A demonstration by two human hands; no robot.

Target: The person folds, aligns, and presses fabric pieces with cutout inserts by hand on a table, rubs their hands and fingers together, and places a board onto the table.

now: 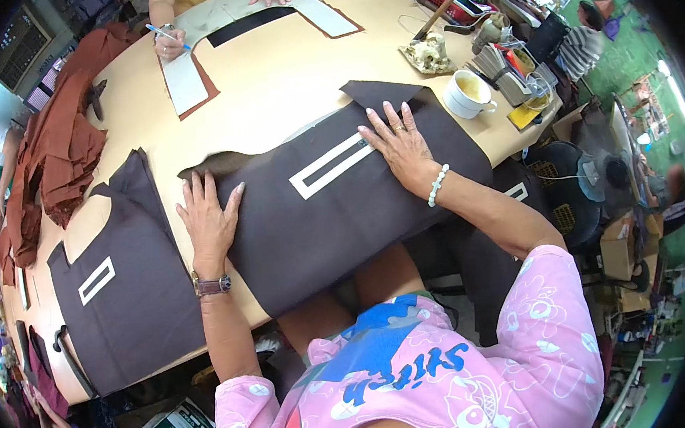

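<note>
Touching dark, perhaps woven cloth (351, 221).

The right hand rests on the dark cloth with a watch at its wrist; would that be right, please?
Not quite: the head view shows a bead bracelet at that wrist; the watch is on the left. The right hand does rest on the dark cloth.

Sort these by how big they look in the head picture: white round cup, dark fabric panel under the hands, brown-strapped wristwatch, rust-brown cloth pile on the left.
1. Dark fabric panel
2. Rust-brown cloth pile
3. White round cup
4. Brown-strapped wristwatch
</note>
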